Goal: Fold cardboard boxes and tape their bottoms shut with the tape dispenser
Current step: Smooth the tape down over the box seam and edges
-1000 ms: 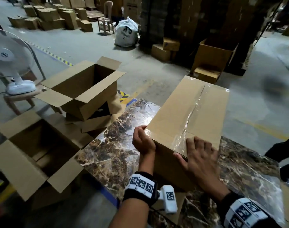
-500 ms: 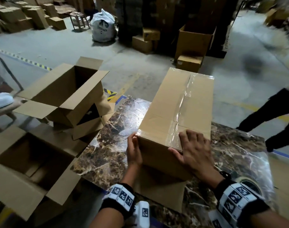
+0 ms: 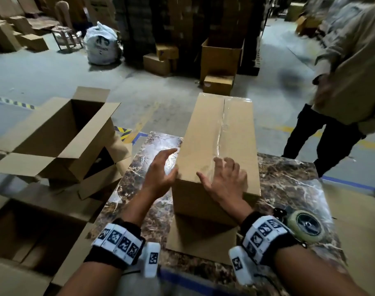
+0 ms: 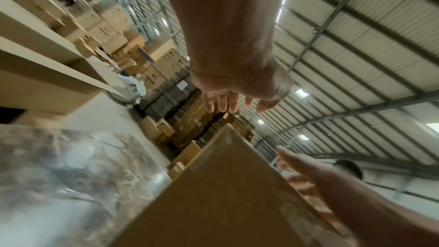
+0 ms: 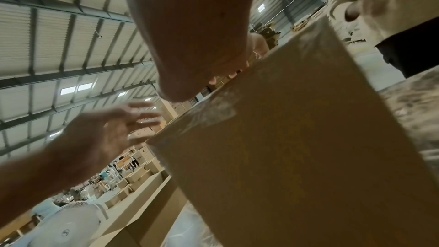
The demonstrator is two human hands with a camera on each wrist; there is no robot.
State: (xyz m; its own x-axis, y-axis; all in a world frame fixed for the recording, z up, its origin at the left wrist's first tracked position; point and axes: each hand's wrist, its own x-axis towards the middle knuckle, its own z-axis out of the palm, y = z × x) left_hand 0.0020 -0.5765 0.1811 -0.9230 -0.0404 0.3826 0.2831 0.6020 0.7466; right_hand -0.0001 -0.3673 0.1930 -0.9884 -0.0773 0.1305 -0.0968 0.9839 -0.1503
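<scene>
Head view shows the taped cardboard box standing mid-table on the marble table, right hand spread loosely on its near top edge, left hand released beside its left side, tape dispenser near the table's right edge.

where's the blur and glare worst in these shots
Head view: passer-by smeared, glare on the marble table and the box tape. Left wrist view: table blurred. Right wrist view: left hand motion-blurred, skylights bright.
</scene>
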